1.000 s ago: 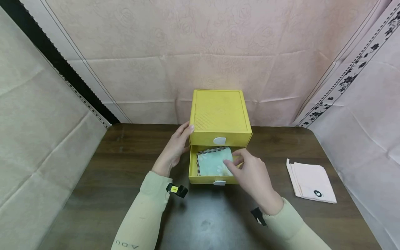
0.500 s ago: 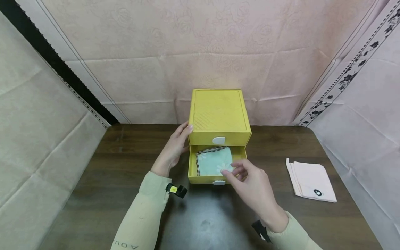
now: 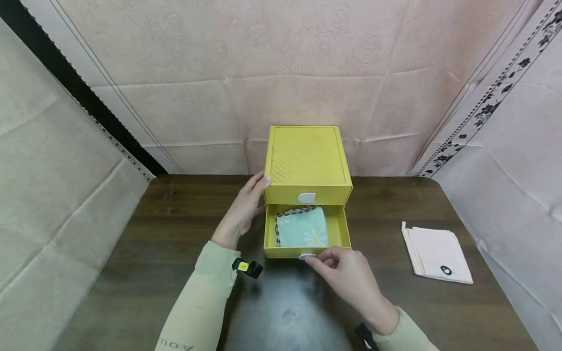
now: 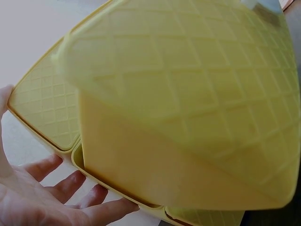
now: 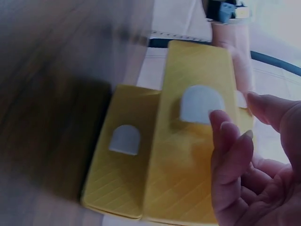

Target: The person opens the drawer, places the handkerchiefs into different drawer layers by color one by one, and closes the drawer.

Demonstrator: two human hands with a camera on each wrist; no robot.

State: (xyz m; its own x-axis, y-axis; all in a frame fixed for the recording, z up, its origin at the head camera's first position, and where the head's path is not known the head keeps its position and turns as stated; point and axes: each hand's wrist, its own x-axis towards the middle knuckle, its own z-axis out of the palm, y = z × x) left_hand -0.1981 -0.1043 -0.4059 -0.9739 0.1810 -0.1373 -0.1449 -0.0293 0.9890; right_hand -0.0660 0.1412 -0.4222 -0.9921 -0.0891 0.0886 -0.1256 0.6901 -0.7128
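A yellow drawer box stands at the back of the table, a drawer pulled out under its top one. Inside that drawer lies a folded mint cloth with checked trim and a pale flower. My left hand rests against the box's left side; in the left wrist view its extended fingers touch the edges. My right hand is at the white knob of the pulled-out drawer. In the right wrist view the fingertips meet the knob's edge, with the thumb apart from them.
A folded white cloth with a small black round mark lies on the right of the wooden table. Pale fabric hangs behind the table and along both sides. Below the pulled-out drawer is another closed drawer.
My right hand has moved from above the mint cloth down and toward me, to the drawer's knob. The cloth stays in the drawer. My left hand has kept its place on the box.
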